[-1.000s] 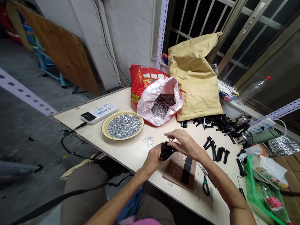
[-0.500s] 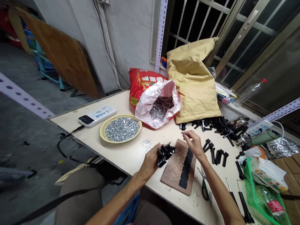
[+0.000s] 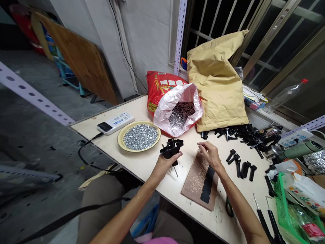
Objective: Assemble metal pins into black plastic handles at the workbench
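My left hand point(image 3: 165, 166) is closed around a bunch of black plastic parts point(image 3: 172, 148), with a thin metal pin point(image 3: 176, 171) poking out below. It is above the table, between the plate and the board. My right hand point(image 3: 211, 155) has thumb and fingers pinched together at the far end of a brown board point(image 3: 189, 189); anything between the fingertips is too small to make out. Pale specks are scattered over the board, and a row of black rounded squares point(image 3: 207, 184) runs along its right side. Several black plastic parts point(image 3: 245, 168) lie to the right of my right hand.
A yellow plate point(image 3: 120, 144) holds small silvery metal pieces. Behind it are a red bag point(image 3: 162, 86) of screws or nails and a tan sack point(image 3: 218, 88). Scissors point(image 3: 229, 206), two black-handled tools point(image 3: 264, 222) and a green basket point(image 3: 281, 200) are at the right.
My left hand has moved up and away from the board with the black parts, turning them upright. The small pile of metal pieces is now hidden. My right hand stays pinched near the board; the view has shifted.
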A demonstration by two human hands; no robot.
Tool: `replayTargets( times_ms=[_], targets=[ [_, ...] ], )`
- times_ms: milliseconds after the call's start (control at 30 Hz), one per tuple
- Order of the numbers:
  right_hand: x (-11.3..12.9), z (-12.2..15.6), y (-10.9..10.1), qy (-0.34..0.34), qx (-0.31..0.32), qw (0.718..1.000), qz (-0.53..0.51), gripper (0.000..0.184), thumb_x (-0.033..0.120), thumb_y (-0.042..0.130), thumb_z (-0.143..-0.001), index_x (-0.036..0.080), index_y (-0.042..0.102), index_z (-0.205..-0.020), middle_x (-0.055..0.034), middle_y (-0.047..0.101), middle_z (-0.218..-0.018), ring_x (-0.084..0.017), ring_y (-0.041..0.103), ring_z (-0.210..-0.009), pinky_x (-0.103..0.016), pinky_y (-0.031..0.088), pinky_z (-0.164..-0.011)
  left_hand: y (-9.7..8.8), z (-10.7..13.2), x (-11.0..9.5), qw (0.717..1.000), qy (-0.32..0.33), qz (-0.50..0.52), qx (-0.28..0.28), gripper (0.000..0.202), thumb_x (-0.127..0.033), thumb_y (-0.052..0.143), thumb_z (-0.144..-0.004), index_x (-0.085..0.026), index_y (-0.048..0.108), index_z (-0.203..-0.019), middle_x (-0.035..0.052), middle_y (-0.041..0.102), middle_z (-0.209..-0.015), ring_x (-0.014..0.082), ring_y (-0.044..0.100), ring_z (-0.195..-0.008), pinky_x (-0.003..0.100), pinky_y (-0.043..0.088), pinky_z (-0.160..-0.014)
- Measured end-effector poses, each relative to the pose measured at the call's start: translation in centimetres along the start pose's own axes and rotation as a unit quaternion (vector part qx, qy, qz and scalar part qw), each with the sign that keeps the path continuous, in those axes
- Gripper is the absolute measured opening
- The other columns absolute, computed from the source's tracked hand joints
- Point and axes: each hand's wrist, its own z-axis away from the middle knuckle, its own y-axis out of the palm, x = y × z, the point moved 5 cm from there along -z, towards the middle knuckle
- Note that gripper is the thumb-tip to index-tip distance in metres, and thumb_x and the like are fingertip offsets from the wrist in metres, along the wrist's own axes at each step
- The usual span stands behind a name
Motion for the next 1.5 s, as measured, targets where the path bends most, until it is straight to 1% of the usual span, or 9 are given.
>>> replayTargets(
  times_ms=[167,367,567,700,833,967,1100,1267,1500],
  targets=[
    [1.0,-4.1,2.5,0.008,0.071,0.993,0.096,0.023,0.019,0.044,-0.091,0.016,0.065,-0.099,-0.0036,0.067,-0.086,-0.011,0.063,-0.064,-0.022,0.050,-0.064,0.1,0.1,0.6,0.999,-0.033,0.039,-0.011,0.043,-0.045,0.077,-0.050,-0.011,0.072,-0.076,0.0110,0.073,-0.079,0.0229,0.066,-0.080,0.032,0.050,-0.074],
    [2.7,-11.6,9.0,0.006,0.141,0.928,0.344,0.024,0.008,0.044,-0.088,0.012,0.067,-0.095,-0.0137,0.063,-0.104,-0.022,0.057,-0.099,-0.030,0.046,-0.081,-0.2,0.1,1.1,0.997,-0.055,0.060,-0.019,0.043,-0.045,0.079,-0.048,-0.012,0.072,-0.075,0.0118,0.073,-0.078,0.0239,0.068,-0.080,0.034,0.051,-0.075],
    [2.4,-12.4,11.7,0.048,0.129,0.907,0.398,0.039,-0.005,0.034,-0.082,0.004,0.065,-0.102,-0.0245,0.056,-0.111,-0.029,0.052,-0.104,-0.042,0.043,-0.083,-1.2,-0.2,0.6,0.998,-0.033,0.043,-0.023,0.039,-0.045,0.077,-0.051,-0.013,0.071,-0.072,0.0107,0.073,-0.073,0.0233,0.067,-0.076,0.033,0.051,-0.072],
    [3.3,-12.5,10.3,0.062,0.129,0.901,0.411,0.036,-0.005,0.035,-0.083,0.005,0.065,-0.101,-0.0216,0.060,-0.103,-0.026,0.057,-0.095,-0.036,0.043,-0.077,-1.5,0.1,0.2,0.999,-0.010,0.024,-0.029,0.035,-0.043,0.075,-0.055,-0.013,0.071,-0.072,0.0101,0.072,-0.075,0.0230,0.067,-0.077,0.032,0.051,-0.072],
    [5.1,-11.6,6.4,0.048,0.111,0.907,0.404,0.029,0.006,0.039,-0.090,0.014,0.064,-0.104,-0.0134,0.063,-0.100,-0.021,0.059,-0.086,-0.029,0.043,-0.068,-2.3,0.3,-0.2,0.998,0.013,-0.019,-0.061,0.035,-0.039,0.072,-0.056,-0.013,0.070,-0.079,0.0075,0.073,-0.076,0.0234,0.066,-0.076,0.032,0.051,-0.069],
    [8.8,-7.8,1.5,-0.123,0.017,0.934,0.334,0.025,0.020,0.041,-0.095,0.021,0.065,-0.103,-0.0077,0.063,-0.099,-0.018,0.055,-0.088,-0.027,0.040,-0.073,-2.7,-0.3,-0.7,0.994,0.046,-0.064,-0.072,0.028,-0.035,0.070,-0.054,-0.016,0.067,-0.075,0.0052,0.073,-0.074,0.0253,0.067,-0.078,0.033,0.051,-0.070],
    [12.5,-3.1,-1.0,-0.297,-0.037,0.884,0.359,0.025,0.020,0.042,-0.096,0.025,0.067,-0.095,-0.0048,0.063,-0.090,-0.018,0.049,-0.080,-0.030,0.035,-0.073,-1.9,-0.7,-0.9,0.990,0.058,-0.116,-0.049,0.018,-0.028,0.067,-0.054,-0.019,0.064,-0.069,0.0020,0.071,-0.068,0.0267,0.066,-0.079,0.033,0.050,-0.070],
    [14.8,-0.7,-1.0,-0.419,-0.036,0.800,0.428,0.027,0.017,0.040,-0.096,0.022,0.065,-0.086,-0.0026,0.062,-0.082,-0.016,0.046,-0.074,-0.032,0.031,-0.075,-0.2,-0.3,-1.3,0.981,0.057,-0.185,0.004,0.015,-0.027,0.064,-0.056,-0.019,0.062,-0.068,-0.0010,0.064,-0.060,0.0235,0.063,-0.073,0.030,0.046,-0.063],
    [15.5,0.1,-1.2,-0.490,-0.006,0.778,0.394,0.025,0.012,0.041,-0.096,0.019,0.063,-0.085,-0.0013,0.062,-0.081,-0.015,0.047,-0.074,-0.032,0.033,-0.078,1.0,0.5,-1.2,0.975,0.048,-0.210,0.061,0.015,-0.029,0.061,-0.056,-0.018,0.058,-0.066,-0.0030,0.057,-0.058,0.0181,0.054,-0.064,0.025,0.040,-0.056]
  ],
)
